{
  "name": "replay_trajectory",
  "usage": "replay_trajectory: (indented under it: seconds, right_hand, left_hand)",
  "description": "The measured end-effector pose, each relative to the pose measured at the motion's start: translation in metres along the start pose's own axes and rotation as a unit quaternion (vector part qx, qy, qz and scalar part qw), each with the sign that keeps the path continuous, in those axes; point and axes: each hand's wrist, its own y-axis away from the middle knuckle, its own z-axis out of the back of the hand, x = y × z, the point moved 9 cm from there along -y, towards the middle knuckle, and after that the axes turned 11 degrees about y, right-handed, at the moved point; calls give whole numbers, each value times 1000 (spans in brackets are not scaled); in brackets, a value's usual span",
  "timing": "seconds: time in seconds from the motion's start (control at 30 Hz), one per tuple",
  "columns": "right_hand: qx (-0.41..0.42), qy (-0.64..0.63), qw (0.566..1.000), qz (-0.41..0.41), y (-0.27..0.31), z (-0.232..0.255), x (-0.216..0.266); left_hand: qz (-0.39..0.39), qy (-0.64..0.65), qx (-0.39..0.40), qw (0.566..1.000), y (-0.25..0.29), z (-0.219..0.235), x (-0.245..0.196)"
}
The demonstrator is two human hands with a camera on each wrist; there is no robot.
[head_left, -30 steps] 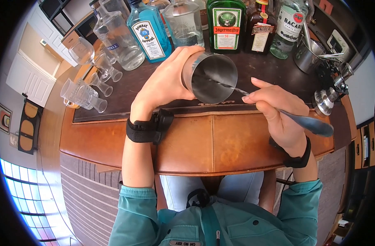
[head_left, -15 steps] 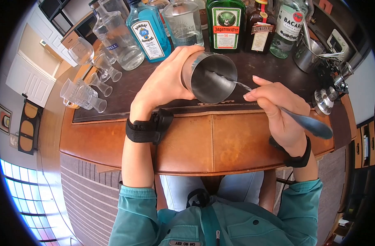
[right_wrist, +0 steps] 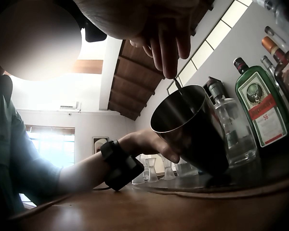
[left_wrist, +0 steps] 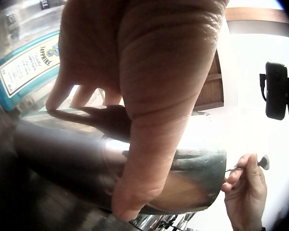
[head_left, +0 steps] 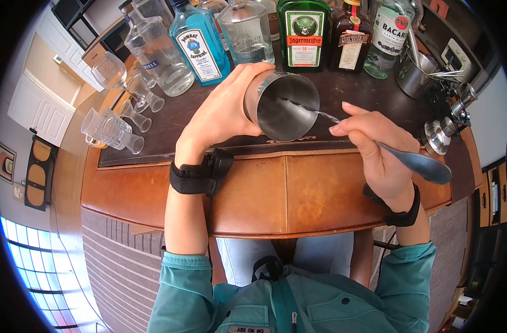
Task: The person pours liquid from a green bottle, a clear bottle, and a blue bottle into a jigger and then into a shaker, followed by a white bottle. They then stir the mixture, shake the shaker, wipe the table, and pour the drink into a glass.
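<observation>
My left hand (head_left: 220, 105) grips a metal shaker tin (head_left: 289, 125) from its left side, thumb on the near wall and fingers round the far one. The tin leans with its mouth toward me and to the right; in the right wrist view its lower part (right_wrist: 204, 149) is in shadow, close over the tabletop. Between thumb and fingers my right hand (head_left: 384, 147) pinches a bar spoon (head_left: 425, 167). The twisted shaft runs over the rim into the tin, while the broad end sticks out past my palm. The left wrist view shows the tin's shiny side (left_wrist: 72, 154).
Behind the tin stand a blue gin bottle (head_left: 200, 53), a green Jägermeister bottle (head_left: 305, 36) and several other bottles. Glasses (head_left: 112, 130) are grouped at left. At right are a metal cup (head_left: 414, 80) with tools and a strainer-topped metal piece (head_left: 439, 136). The desk's leather edge (head_left: 248, 194) is nearest.
The spoon's shaft has shifted toward the far side inside the tin, with a slight movement of my right hand. My left hand and the tin stay nearly in place.
</observation>
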Motion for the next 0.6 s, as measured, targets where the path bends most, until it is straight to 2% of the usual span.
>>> replay_trajectory:
  seconds: [0.17,0.33,0.4,0.6]
  right_hand:
    - [28,7,1000,-1,0,-4,1]
    - [11,7,1000,-1,0,1,1]
    - [32,37,999,-9,1,-2,0]
    - [15,15,1000,7,0,-1,2]
  left_hand:
    - [6,4,0,1000,-2,3,1]
    - [-1,19,-4,1000,-1,1,1]
    - [5,16,-3,1000,-1,2,0]
    - [14,9,1,1000,-1,1,2]
